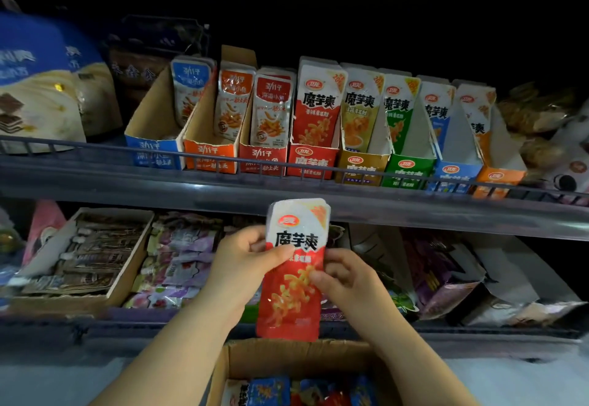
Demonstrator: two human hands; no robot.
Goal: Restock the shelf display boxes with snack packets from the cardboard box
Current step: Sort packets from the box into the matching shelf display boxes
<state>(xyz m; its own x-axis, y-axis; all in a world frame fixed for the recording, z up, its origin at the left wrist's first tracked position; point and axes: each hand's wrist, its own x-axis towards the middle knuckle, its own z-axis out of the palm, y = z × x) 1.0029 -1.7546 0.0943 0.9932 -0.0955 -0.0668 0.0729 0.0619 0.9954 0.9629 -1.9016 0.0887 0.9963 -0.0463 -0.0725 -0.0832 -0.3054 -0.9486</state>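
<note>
Both hands [245,262] grip red pkts [294,265] (above cardboard box [296,358]).

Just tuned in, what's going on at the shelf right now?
A person grips a red snack packet, perhaps a few stacked, with the left hand and right hand, just above the open cardboard box. It is held below the upper shelf, roughly under the matching red display box, and has not gone in yet.

One head-worn wide-angle view, facing the shelving head-on, close in. Upper shelf [95,179] spans 9 to 3 o'clock at mid-frame; left hand [245,265] and right hand [347,278] sit just below centre. Cardboard box [287,354] cropped at 6 o'clock.
</note>
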